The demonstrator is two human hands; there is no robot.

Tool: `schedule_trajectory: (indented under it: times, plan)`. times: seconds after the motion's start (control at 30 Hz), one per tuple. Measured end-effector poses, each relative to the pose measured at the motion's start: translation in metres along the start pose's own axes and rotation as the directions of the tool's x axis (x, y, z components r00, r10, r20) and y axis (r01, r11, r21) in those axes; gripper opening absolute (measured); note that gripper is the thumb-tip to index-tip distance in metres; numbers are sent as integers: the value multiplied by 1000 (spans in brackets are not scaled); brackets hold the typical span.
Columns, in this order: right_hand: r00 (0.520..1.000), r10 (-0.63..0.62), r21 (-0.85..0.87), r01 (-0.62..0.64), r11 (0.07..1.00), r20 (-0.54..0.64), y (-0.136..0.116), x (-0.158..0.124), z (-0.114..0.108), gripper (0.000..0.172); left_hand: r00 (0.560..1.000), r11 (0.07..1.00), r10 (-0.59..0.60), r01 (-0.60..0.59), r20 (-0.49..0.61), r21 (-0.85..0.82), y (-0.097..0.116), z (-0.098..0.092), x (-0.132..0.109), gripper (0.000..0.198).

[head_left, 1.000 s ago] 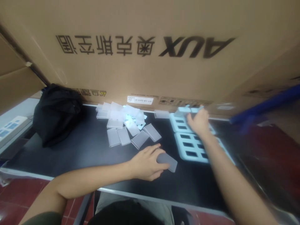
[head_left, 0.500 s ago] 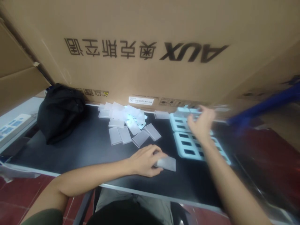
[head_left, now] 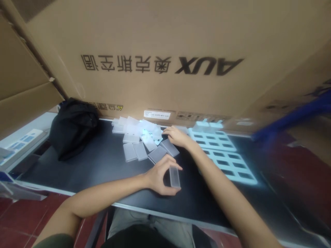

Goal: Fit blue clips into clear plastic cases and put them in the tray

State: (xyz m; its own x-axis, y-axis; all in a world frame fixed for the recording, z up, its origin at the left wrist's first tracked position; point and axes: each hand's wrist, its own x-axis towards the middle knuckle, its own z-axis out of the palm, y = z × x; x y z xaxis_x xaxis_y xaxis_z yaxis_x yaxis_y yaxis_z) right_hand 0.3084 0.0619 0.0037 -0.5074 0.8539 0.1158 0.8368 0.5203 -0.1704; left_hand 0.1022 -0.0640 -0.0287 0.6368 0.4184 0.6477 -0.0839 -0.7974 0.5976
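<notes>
My left hand (head_left: 161, 175) grips a small frosted clear plastic box (head_left: 174, 177) by its two ends, thumb at the near end and fingers at the far end, over the front of the black tabletop. My right hand (head_left: 178, 136) reaches to the right edge of a pile of frosted plastic boxes (head_left: 133, 125). Its fingers are stretched out and slightly bent, with the tips beside small light blue pieces (head_left: 157, 140) in the pile; whether they touch is unclear. Several flat frosted boxes (head_left: 140, 151) lie on the near side of the pile.
Two light blue trays with rectangular openings (head_left: 234, 148) lie at the right, partly behind my right forearm. Frosted pieces (head_left: 207, 126) rest at the far tray's back edge. A large cardboard box (head_left: 165, 31) walls the back. Left are a black cloth bag (head_left: 73, 129) and a power strip (head_left: 22, 143).
My right hand has moved left from the far tray to the pile. My left hand has turned the plastic box from lying sideways to pointing away from me.
</notes>
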Motion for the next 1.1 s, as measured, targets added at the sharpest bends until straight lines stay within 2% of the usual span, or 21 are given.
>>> schedule_trajectory:
  times: [0.07, 0.17, 0.37, 0.5, 0.63, 0.7, 0.8, 0.87, 0.93, 1.03, 1.1]
  plan:
    - [999, 30, -32, -30, 999, 12, 3, -1, 1, 38, 999, 1000, -17, 17, 35, 9, -2, -1, -1, 71]
    - [996, 87, -77, -85, 993, 21, 6, -2, 0, 27, 999, 999, 30, -30, 11, -21, -3, -3, -2, 68]
    - [983, 175, -129, -167, 978, 52, 3, -1, -8, 17, 998, 999, 44, -44, 55, -13, -8, -1, -2, 62]
    - [968, 250, -160, -246, 956, 5, -4, -1, -11, 27, 998, 999, 43, -42, 42, -25, -11, 1, -4, 65]
    - [956, 290, -164, -294, 942, -50, -9, -8, -19, 22, 996, 996, 84, -83, -43, 26, -9, 0, -4, 70]
    - [952, 290, -120, -300, 946, -98, -12, -18, -27, 17, 987, 992, 115, -107, -113, 73, -8, -2, -3, 73]
    - [929, 283, 179, -244, 953, -238, -25, -44, -40, 5, 959, 976, 175, -139, -224, 168, -10, -3, 0, 82]
    - [908, 302, 461, -144, 876, -291, -39, -65, -46, 18, 928, 958, 237, -174, -286, 230, -15, -5, 1, 89]
    - [925, 293, 682, -53, 730, -242, -55, -84, -49, 31, 903, 938, 288, -199, -317, 285, -21, -7, 2, 94]
    - [977, 190, 886, 2, 463, -101, -74, -101, -45, 37, 910, 915, 272, -144, -313, 377, -26, -12, 0, 98]
    - [990, 137, 955, 2, 298, -44, -81, -103, -38, 37, 923, 900, 231, -82, -309, 429, -29, -15, -2, 103]
